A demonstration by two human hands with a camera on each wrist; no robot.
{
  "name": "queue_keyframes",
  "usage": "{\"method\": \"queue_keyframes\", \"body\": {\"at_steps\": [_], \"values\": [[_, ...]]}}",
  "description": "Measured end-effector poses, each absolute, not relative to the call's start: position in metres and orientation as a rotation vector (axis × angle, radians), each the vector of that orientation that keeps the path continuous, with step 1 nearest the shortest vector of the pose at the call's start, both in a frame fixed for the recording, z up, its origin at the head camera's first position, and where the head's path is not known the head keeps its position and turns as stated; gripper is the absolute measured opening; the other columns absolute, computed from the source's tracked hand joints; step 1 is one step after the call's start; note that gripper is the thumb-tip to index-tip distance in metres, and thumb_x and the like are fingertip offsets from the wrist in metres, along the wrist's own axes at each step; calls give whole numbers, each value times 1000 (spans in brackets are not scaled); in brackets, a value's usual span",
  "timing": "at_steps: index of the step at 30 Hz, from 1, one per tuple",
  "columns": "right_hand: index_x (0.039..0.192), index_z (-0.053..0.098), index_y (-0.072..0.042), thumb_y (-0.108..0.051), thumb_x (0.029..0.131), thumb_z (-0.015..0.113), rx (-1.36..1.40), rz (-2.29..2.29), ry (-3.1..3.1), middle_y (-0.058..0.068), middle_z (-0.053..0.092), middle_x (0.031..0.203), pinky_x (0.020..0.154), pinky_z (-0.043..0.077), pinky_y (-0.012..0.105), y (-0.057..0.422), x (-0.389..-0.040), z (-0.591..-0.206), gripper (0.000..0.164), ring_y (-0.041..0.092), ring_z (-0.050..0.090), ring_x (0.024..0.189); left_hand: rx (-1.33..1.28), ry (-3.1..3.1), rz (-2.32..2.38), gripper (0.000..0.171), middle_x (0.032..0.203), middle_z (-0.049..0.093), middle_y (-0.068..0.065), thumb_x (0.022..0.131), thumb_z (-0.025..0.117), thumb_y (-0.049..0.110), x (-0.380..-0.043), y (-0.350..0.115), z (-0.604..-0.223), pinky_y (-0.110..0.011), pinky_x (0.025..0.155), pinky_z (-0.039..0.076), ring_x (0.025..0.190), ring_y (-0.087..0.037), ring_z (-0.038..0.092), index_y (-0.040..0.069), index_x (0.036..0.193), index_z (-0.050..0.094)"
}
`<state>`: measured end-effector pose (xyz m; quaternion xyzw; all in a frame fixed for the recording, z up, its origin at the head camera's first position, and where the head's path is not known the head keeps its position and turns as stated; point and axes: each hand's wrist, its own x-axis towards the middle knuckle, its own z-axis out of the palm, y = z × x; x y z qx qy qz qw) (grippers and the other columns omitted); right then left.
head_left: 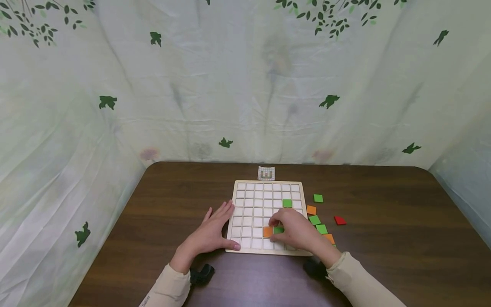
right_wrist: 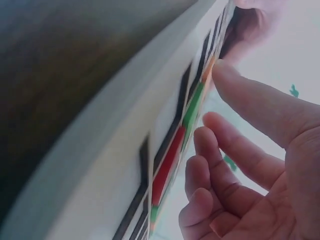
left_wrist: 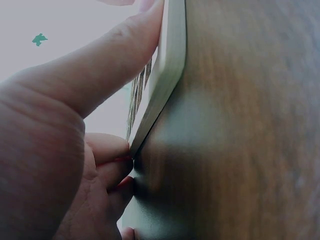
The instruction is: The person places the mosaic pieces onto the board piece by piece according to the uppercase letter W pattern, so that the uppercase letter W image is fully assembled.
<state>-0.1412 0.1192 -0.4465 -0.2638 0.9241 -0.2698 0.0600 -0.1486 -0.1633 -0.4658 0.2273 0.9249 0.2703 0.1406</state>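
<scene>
The left hand has its grip spread along the left edge of the board, which lies on the bench, seemingly steadying it. Laying tiles appears in hand: an orange tile sits in a cell, the right hand over it, grip parted, nothing visibly pinched. Next probably calls for seating it squarely, then picking from the loose tiles at right.

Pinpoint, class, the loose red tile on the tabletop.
In the head view, the red tile lies on the table right of the grid board, farther right than the nearby loose green tiles and orange tiles.
</scene>
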Motion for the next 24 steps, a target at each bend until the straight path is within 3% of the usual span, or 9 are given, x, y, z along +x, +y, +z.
{"method": "queue_keyframes", "body": {"at_steps": [14, 24], "values": [[107, 75, -11, -18, 81, 85, -605, -1003, 2829, -4, 69, 101, 80, 53, 37, 156, -143, -442, 28, 18, 60, 93, 666, 2664, 804, 116, 167, 14, -12, 75, 85, 51, -149, -165, -465, -60, 119, -1, 155, -29, 7, 1, 159, 22], [113, 73, -7, -16, 85, 82, -460, -1087, 2900, 4, 67, 104, 75, 51, 36, 192, -147, -443, 31, 23, 57, 91, 660, 2655, 805, 115, 167, 14, -12, 76, 85, 50, -148, -163, -464, -60, 119, -1, 155, -29, 7, 1, 159, 22]]}}
